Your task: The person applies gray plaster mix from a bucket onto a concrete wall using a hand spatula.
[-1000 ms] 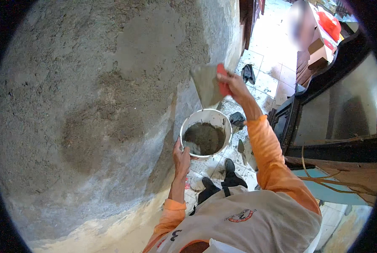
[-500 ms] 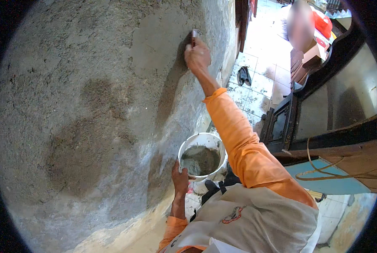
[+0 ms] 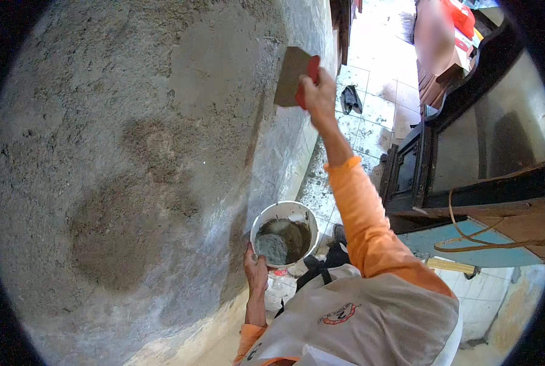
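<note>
My right hand (image 3: pixel 320 97) is closed round the red handle of a plastering trowel (image 3: pixel 292 76), whose flat, mortar-smeared blade faces me, near the wall. I cannot tell whether the blade touches the wall. Rough grey plaster covers the wall (image 3: pixel 150 232), with a smoother fresh patch (image 3: pixel 214 67) left of the trowel and darker damp areas lower down. With my left hand (image 3: pixel 256 271) I grip the near left rim of a white bucket (image 3: pixel 314 227). Wet grey mortar (image 3: pixel 281 241) lies in its bottom.
A dark shoe (image 3: pixel 350 100) lies on the spattered tiled floor (image 3: pixel 376 137). To the right stands dark-framed furniture with a glass panel (image 3: pixel 468 152); a cable (image 3: pixel 468 247) loops over a light-blue board (image 3: pixel 419 241). Farther off, a blurred person (image 3: pixel 434 36) is beside cardboard boxes and a red bag (image 3: pixel 460 17).
My right hand has moved right and slightly down, away from the fresh patch, turning the trowel so its blade face shows. The bucket, held by my left hand, sits slightly lower in view.
</note>
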Demonstrator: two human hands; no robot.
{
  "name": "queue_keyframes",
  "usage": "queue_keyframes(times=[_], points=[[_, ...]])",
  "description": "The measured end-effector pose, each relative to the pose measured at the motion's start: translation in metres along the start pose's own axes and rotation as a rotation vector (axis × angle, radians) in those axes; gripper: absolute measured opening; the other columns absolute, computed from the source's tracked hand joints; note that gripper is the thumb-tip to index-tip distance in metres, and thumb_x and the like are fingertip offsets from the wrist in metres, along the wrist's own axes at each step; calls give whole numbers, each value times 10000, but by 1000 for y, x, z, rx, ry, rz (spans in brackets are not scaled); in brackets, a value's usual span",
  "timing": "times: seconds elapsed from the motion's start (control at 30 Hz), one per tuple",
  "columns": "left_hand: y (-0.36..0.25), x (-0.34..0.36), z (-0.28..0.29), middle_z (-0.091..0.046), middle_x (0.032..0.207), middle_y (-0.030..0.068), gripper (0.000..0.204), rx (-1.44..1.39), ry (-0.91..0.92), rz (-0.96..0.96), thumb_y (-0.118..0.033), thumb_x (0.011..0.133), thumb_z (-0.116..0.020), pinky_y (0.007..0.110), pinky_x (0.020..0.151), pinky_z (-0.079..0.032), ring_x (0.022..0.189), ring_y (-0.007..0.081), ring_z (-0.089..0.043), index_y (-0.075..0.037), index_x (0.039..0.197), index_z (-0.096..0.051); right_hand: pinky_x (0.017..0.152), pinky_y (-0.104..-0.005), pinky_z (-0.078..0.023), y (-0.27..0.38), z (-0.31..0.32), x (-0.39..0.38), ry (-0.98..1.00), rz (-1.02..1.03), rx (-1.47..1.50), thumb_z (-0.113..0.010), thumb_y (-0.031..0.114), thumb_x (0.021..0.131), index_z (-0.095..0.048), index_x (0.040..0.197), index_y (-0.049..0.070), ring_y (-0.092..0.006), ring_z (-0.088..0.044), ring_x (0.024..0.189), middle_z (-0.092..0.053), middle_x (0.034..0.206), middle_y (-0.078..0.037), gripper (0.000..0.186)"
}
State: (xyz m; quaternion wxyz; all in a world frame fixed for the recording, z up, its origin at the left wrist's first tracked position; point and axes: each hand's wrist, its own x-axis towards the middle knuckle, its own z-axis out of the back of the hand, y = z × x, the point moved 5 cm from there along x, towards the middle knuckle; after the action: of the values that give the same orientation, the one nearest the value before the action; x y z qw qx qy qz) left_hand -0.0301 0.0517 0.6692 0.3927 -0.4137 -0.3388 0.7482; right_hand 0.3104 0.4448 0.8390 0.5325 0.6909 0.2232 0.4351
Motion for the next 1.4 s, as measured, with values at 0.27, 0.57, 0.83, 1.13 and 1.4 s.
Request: queue_keyframes(times=[0.27, 0.57, 0.83, 1.13, 1.4], points=[[-13, -14, -9, -429, 1598, 218, 677, -143, 5, 186, 47, 935, -522, 411, 930, -581, 1252, 337, -622, -3, 1598, -396, 731, -338, -556, -20, -49, 86, 171, -162, 214, -707, 67, 912, -709, 1163, -66, -172, -651, 809, -720, 955, -111, 284], [8, -18, -19, -373, 1585, 224, 675, -281, 28, 122, 60, 953, -485, 362, 581, -682, 938, 336, -741, -45, 1610, -371, 810, -317, -564, 86, -62, 51, 291, 18, 41, -702, 86, 960, -698, 1233, -66, -171, -680, 924, -739, 1074, -104, 313], [18, -8, -25, -356, 1611, 224, 669, -196, 74, 195, 45, 945, -523, 368, 566, -678, 1010, 347, -732, -31, 1597, -395, 863, -328, -584, 49, 11, 27, 407, -308, 570, -702, 92, 993, -625, 1300, -65, -183, -693, 983, -704, 1166, -115, 354], [-2, -17, -23, -367, 1610, 207, 702, -194, 25, 169, 72, 903, -534, 349, 586, -690, 1056, 344, -717, -14, 1588, -403, 732, -325, -579, -71, 3, 35, 272, -452, 491, -700, 91, 977, -653, 1272, -30, -174, -692, 850, -722, 1083, -102, 322], [14, -22, -19, -370, 1585, 206, 684, -225, -26, 173, 72, 929, -526, 343, 565, -685, 1062, 346, -706, -35, 1594, -405, 670, -319, -543, -11, -55, 6, 334, -309, 391, -680, 77, 942, -738, 1154, -23, -151, -667, 790, -718, 930, -74, 242]])
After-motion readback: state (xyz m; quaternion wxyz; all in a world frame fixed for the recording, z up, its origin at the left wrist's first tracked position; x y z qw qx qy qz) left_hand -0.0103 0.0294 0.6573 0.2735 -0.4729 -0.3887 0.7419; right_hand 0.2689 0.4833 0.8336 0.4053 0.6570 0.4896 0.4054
